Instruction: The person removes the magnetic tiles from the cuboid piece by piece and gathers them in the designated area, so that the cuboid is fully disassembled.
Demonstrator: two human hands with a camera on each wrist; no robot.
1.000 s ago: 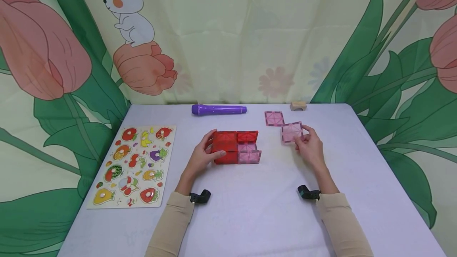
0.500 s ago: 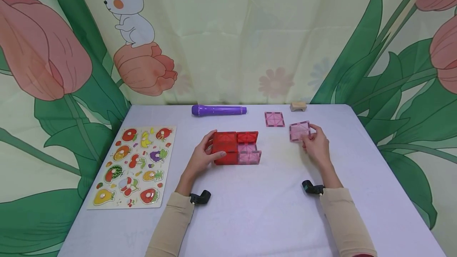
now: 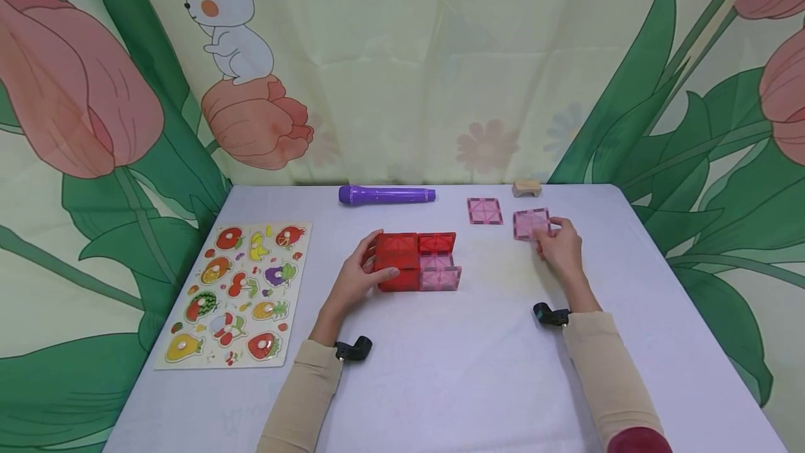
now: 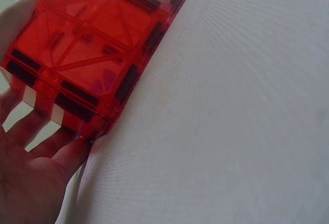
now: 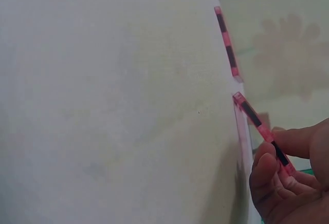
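Observation:
My left hand (image 3: 353, 278) holds the left end of a box built of clear red magnetic tiles (image 3: 397, 252), its thumb along the near side and its fingers round the outer end. In the left wrist view those fingers (image 4: 43, 126) show through the red tile wall (image 4: 77, 39). Pink magnetic tiles (image 3: 440, 277) join the box on its right, one standing at the front, with a red tile (image 3: 437, 242) upright behind. Further right, my right hand (image 3: 562, 247) pinches a single pink magnetic tile (image 3: 528, 224) by its right edge, thumb and fingertips on it, tilted close over the table (image 5: 257, 118).
Another pink magnetic tile (image 3: 485, 211) lies flat just left of the held one. A small wooden block (image 3: 527, 189) and a purple toy microphone (image 3: 386, 195) sit along the table's back edge. To the left lies a fruit puzzle board (image 3: 239, 292).
My right hand has carried the pink magnetic tile to the right and slightly back, away from the box, and the tile now lies flatter. The left hand and box stay in place.

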